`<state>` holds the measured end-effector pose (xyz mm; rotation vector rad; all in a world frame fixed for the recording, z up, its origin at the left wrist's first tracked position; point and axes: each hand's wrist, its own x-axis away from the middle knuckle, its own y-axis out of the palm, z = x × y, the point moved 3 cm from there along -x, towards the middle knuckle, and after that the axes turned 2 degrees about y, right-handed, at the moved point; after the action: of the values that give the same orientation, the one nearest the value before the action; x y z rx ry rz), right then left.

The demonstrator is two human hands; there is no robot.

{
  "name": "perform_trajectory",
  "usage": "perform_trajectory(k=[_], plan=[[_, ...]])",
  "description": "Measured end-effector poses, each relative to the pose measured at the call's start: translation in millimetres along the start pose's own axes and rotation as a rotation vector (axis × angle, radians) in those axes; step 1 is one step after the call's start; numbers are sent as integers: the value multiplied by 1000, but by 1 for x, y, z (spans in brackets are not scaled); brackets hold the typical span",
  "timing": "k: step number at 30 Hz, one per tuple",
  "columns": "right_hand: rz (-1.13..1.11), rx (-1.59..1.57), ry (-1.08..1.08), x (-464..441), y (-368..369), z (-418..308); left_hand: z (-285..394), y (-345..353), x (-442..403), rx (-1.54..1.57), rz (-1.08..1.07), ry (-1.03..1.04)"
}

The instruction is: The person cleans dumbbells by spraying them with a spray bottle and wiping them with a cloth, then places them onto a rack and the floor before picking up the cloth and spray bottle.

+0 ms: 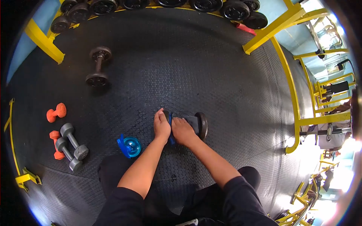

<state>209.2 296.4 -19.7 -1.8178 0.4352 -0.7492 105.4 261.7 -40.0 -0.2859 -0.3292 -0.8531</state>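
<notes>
Between my knees, a dark dumbbell [203, 125] lies on the black rubber floor, its right-hand plate showing. My left hand [162, 126] is against its left end, beside a narrow blue item [171, 139]; the fingers are close together, and what they grip is hidden. Over the dumbbell's middle rests my right hand [183, 131], on a dark grey cloth [191, 122], fingers bent down and partly hidden. A translucent blue bottle [132, 147] stands just left of my left forearm.
Orange dumbbells [56, 112] and grey dumbbells [74, 141] lie at the left. Farther off is a larger dark dumbbell [98, 66]. A yellow rack [45, 41] holds several black dumbbells along the top. Yellow frames [290, 86] and a person [332, 139] are at the right.
</notes>
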Motion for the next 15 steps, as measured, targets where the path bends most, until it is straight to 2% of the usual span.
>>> perform_trajectory(k=[4, 7, 9, 10, 13, 14, 15], plan=[[-48, -98, 35, 5, -3, 8, -5, 2, -1, 8, 2, -4], [74, -60, 32, 7, -9, 9, -3, -2, 2, -8, -19, -11], [-183, 312, 33, 11, -17, 25, 0, -3, 4, -5, -38, -39], [-180, 311, 43, 12, -19, 29, 3, -3, 5, -7, -30, -38], [-239, 567, 90, 14, -16, 31, 1, 1, 3, -8, -17, -49], [-238, 565, 87, 12, -13, 27, -1, -1, 1, -6, -3, -58], [-199, 430, 176, 11, -15, 23, 2, -2, 1, -7, 3, -59]])
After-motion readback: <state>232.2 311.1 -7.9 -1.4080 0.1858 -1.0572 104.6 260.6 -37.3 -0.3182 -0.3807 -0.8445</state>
